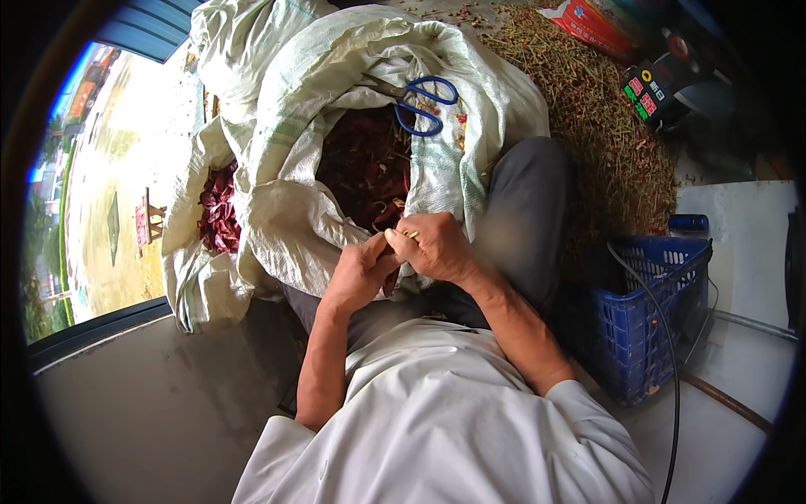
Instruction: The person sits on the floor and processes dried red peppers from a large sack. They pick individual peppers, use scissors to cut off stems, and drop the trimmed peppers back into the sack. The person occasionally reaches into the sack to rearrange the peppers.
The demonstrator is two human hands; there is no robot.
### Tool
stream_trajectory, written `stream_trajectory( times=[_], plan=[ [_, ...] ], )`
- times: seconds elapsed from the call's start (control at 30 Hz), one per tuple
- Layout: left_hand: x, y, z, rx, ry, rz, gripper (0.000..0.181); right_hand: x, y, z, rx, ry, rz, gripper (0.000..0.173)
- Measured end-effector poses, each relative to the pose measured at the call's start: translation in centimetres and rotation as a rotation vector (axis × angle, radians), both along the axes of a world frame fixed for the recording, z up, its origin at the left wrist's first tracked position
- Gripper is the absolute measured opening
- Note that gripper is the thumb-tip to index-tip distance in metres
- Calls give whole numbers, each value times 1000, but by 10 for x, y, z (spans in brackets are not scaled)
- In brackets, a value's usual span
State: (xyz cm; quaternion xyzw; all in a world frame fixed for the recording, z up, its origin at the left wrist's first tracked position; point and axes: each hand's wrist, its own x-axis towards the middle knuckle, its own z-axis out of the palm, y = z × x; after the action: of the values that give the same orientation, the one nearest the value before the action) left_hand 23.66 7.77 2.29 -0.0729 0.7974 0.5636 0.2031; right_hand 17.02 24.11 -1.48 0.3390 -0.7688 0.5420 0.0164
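Observation:
My left hand (pixel 360 272) and my right hand (pixel 437 247) meet over the near rim of a large white woven sack (pixel 497 82). Both are closed around a dried red chili pepper (pixel 390 285), whose dark tip hangs out below the fingers. A short pale stem (pixel 412 234) pokes from my right hand near the thumb. Much of the pepper is hidden by the fingers. Dark red dried chilies (pixel 362 170) lie inside the sack's shadowed mouth. Scissors with blue handles (pixel 436 91) rest on the sack's folded far rim, beyond my hands.
Another woven sack with dried chilies (pixel 219 211) stands at the left, by an opening to the outdoors. Cut stems (pixel 579 107) cover the floor at the right. A blue plastic crate (pixel 636 334) sits there, with a black cable (pixel 670 353) across it. A printed box (pixel 655 88) lies beyond.

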Motion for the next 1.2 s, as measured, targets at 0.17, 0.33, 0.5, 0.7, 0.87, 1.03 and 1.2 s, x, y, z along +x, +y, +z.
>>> stream_trajectory(
  times=[0.17,0.33,0.5,0.7,0.87,1.03,1.2],
  plan=[
    [-14,1,8,314,18,-54,23,-6,11,9,-296,-555,85,34],
    [-4,-12,-20,644,113,56,31,-47,43,14,-1023,-1003,-221,29],
    [-83,-24,-15,522,42,420,18,-63,40,15,-1248,-990,-133,21],
    [-207,-68,-85,-807,733,-36,31,-58,32,5,-1135,-1047,-25,15],
    [-191,-64,-107,-964,460,-175,32,-56,33,1,-1051,-1109,-140,17],
    [-121,-50,-85,-426,202,255,20,-51,27,-3,-758,-1183,-92,17],
    [-63,-48,-60,-190,206,394,15,-45,8,-8,-300,-934,-26,33]
  ],
)
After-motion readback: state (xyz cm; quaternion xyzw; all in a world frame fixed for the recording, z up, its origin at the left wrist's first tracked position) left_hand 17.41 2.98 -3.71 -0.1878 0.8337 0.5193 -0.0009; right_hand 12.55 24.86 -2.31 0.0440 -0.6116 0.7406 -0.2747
